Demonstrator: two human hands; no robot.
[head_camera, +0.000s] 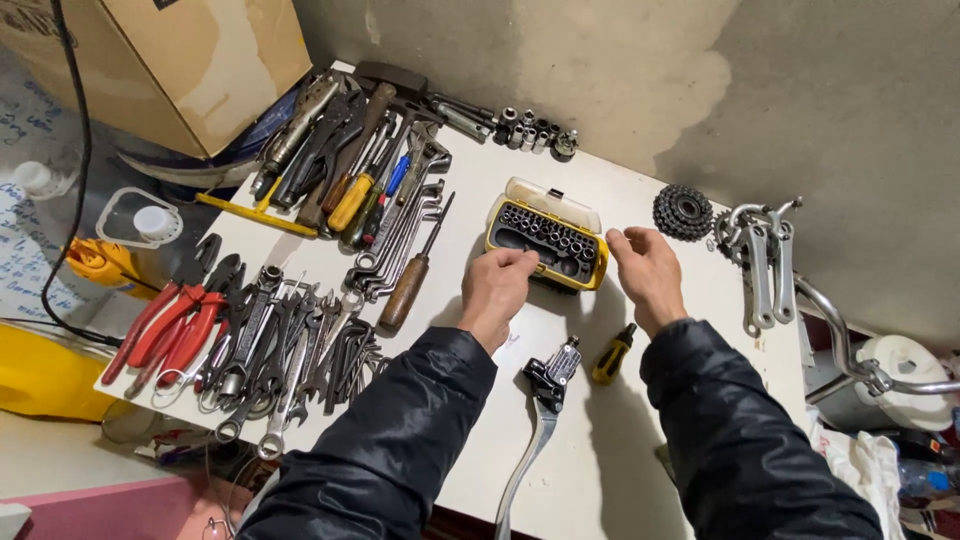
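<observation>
Both hands are working at the yellow socket case, which is lying open near the middle of the white surface, its clear lid tipped back toward the wall. The left hand is resting its curled fingers on the case's near left edge, its grip narrow and closing on nothing that shows. The right hand is hovering just beside the case's right end, fingers loosely spread, grip wide and empty. The case is looking like hard plastic filled with small dark steel sockets, so it is probably heavier than its shape suggests, stiff, and likely to spill if tilted; holding it by both short ends seems safest. Just in front of the wrists a brake lever and a stubby yellow-handled driver are lying, with wrenches and red-handled pliers spread out to the left and a cog cluster to the right.
</observation>
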